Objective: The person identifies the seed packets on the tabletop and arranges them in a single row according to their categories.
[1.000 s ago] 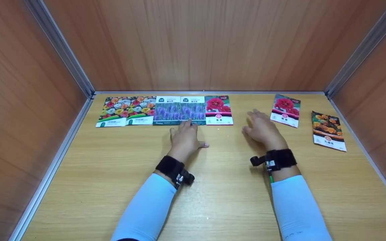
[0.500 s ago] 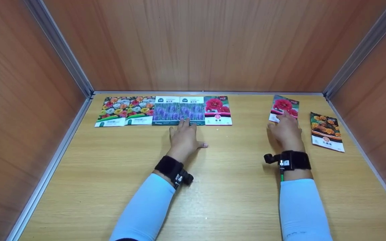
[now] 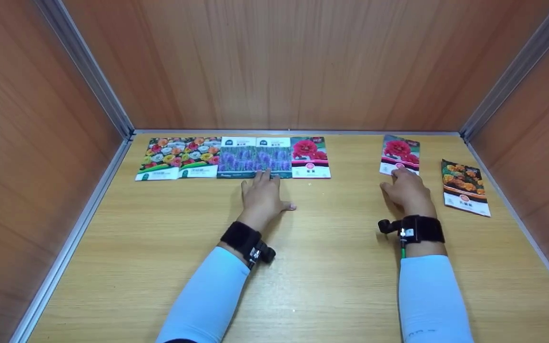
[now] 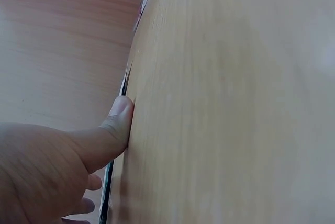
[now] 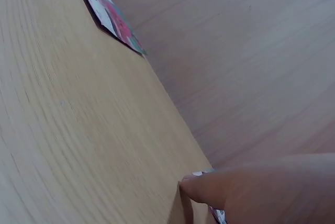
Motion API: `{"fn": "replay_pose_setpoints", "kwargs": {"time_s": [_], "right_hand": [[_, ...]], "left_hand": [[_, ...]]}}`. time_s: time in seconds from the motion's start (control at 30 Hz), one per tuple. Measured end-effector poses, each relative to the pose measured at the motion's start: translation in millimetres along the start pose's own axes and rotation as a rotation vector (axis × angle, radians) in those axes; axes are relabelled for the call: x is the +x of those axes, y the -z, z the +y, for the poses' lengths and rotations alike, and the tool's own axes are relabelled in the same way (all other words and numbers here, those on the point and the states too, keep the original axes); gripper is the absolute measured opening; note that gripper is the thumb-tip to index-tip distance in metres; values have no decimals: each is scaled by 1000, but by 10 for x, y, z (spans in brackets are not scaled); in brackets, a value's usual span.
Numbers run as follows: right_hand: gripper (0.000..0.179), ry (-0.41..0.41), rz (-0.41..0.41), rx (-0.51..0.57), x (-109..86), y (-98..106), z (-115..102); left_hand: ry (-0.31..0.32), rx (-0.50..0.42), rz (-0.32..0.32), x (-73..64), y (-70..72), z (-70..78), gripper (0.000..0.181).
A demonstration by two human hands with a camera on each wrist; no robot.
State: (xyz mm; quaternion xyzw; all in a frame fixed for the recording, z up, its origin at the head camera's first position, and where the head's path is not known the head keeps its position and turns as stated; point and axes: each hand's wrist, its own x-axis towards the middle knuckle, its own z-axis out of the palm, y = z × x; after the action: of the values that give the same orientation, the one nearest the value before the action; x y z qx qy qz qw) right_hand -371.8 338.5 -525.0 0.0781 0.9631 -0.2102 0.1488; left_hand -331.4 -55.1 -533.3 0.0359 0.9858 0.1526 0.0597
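My left hand (image 3: 261, 195), fingers spread, rests at the lower edge of two purple-flower seed packets, the left one (image 3: 236, 159) and the right one (image 3: 274, 162). Its thumb stretches out to the right over the table. Farther right, my right hand (image 3: 409, 191) lays its fingertips on the lower part of a red-flower seed packet (image 3: 401, 151). In the right wrist view the thumb (image 5: 209, 186) overlaps this packet's edge, and most of the packet is hidden. Another red-flower packet (image 3: 310, 157) ends the row beside the purple ones.
Two multicoloured-flower packets, one (image 3: 160, 159) at the row's left end and one (image 3: 200, 157) beside it, lie near the back wall (image 3: 274, 66). An orange-flower packet (image 3: 466, 188) lies tilted near the right wall (image 3: 536, 190). All are on the wooden table (image 3: 331, 267).
My right hand has moved right onto the separate red-flower packet, which has since slid slightly left. The left hand has stayed at the purple-flower packets.
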Motion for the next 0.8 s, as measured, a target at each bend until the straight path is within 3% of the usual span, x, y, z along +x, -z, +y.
{"fn": "replay_pose_setpoints", "kwargs": {"time_s": [0.47, 0.8], "right_hand": [[69, 189, -18, -28, -9, -262, -452], [66, 254, -9, -103, -70, -405, -732]], "left_hand": [[7, -10, -3, 13, -6, 3, 107], [-16, 9, 9, 4, -19, -10, 105]]}}
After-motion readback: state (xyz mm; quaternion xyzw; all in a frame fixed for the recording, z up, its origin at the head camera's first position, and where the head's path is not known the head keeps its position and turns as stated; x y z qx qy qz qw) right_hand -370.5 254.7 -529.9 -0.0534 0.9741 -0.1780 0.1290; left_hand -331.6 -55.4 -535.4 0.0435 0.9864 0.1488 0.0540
